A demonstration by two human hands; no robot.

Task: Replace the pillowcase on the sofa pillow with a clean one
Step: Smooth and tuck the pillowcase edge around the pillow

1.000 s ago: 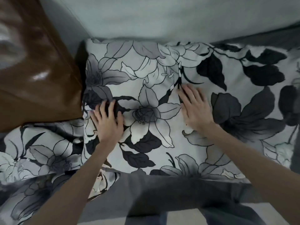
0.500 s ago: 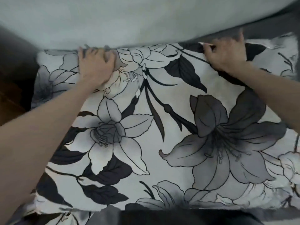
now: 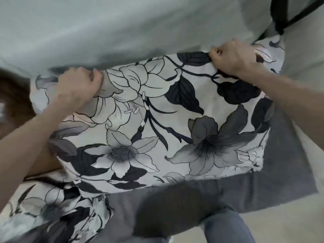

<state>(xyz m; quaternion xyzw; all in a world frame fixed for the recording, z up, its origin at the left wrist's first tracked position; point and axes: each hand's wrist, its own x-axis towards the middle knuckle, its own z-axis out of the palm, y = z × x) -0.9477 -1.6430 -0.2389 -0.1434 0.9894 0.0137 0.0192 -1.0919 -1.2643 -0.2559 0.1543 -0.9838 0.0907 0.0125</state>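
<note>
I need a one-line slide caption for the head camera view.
Left hand and right hand grip the far edge of a floral pillow on the sofa.

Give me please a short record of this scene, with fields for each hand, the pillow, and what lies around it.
left hand: left hand grips the far edge of the floral pillow, fingers curled
right hand: right hand grips the same far edge, further right
pillow: lies flat on the grey seat, against the pale backrest
nearby: second floral fabric at lower left; brown cushion at left, blurred
</note>
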